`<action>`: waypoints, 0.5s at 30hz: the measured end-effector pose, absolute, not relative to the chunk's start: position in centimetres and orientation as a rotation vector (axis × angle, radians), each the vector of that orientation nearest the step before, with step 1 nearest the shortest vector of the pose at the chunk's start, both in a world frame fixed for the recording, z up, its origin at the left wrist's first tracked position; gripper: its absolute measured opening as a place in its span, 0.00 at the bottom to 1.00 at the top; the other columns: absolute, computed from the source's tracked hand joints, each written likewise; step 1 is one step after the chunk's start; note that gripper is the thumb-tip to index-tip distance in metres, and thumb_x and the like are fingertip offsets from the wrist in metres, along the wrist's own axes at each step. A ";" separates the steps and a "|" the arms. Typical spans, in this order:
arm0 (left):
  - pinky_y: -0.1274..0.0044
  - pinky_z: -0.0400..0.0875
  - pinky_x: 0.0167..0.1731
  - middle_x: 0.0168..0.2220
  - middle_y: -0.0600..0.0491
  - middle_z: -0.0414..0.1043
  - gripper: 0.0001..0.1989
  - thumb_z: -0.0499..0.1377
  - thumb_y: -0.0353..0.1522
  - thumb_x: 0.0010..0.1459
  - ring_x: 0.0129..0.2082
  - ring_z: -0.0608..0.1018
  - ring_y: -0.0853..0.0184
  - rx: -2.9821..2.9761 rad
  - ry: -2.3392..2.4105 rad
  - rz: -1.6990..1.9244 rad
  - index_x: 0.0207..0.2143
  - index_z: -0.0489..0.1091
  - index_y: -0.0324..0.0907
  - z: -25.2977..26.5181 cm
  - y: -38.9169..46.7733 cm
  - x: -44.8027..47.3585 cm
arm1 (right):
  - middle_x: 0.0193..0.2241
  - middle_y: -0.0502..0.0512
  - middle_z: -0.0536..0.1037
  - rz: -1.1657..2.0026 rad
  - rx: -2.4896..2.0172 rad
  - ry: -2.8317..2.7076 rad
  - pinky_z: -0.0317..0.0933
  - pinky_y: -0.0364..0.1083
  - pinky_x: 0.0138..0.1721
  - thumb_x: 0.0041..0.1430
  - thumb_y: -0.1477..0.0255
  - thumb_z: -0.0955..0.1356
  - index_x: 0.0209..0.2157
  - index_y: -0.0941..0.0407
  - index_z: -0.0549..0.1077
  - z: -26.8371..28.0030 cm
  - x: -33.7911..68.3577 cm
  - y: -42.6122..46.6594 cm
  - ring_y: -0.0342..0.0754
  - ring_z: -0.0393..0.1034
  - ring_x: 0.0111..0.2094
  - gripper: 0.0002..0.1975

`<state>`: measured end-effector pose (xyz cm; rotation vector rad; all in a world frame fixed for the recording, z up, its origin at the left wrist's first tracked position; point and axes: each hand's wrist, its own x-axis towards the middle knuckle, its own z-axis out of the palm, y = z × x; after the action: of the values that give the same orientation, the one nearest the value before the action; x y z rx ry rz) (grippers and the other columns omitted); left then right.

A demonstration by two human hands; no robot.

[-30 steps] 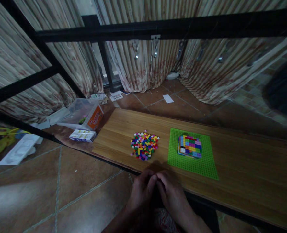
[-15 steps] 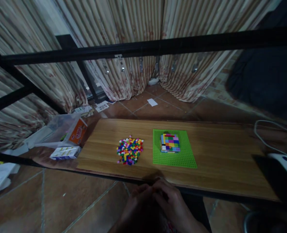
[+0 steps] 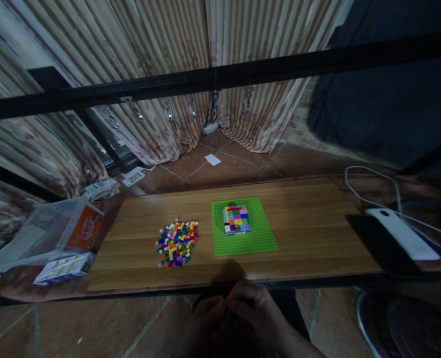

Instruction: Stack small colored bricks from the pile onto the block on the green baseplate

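My left hand (image 3: 210, 312) and my right hand (image 3: 253, 304) meet in front of the table's near edge, fingers closed and pressed together. A small reddish spot shows between the fingertips, too dark and small to name. Beyond them on the table lies a green baseplate (image 3: 258, 238). On it sits a low, roughly square block built of many-coloured toy bricks (image 3: 237, 220). Left of the baseplate is a loose pile of small coloured bricks (image 3: 177, 242). Neither hand touches the pile or the baseplate.
The wooden table (image 3: 302, 219) has a dark frame. At its left are a clear plastic bin (image 3: 45, 231), an orange packet (image 3: 86, 228) and a white-blue box (image 3: 64, 268). A black flat panel (image 3: 383, 243), a white device (image 3: 403, 233) and a cable lie right. A black rail (image 3: 243, 74) crosses behind.
The view has turned to the right, so the table and its things stand further left. My hands stay together near the table's edge, with a reddish spot now visible between the fingertips.
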<state>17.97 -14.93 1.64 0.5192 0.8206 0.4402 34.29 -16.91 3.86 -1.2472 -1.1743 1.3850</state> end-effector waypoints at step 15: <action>0.80 0.52 0.21 0.17 0.58 0.61 0.18 0.65 0.43 0.40 0.18 0.62 0.75 0.731 1.119 0.283 0.22 0.64 0.39 0.3 -17.2 19.9 | 0.34 0.58 0.78 0.475 -1.635 -1.306 0.66 0.47 0.37 0.58 0.68 0.64 0.36 0.56 0.78 4.3 39.5 -7.0 0.48 0.73 0.33 0.12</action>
<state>19.88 -17.21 0.27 0.7314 1.1189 0.2834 39.50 -7.00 4.34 -1.6352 -1.3063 0.4751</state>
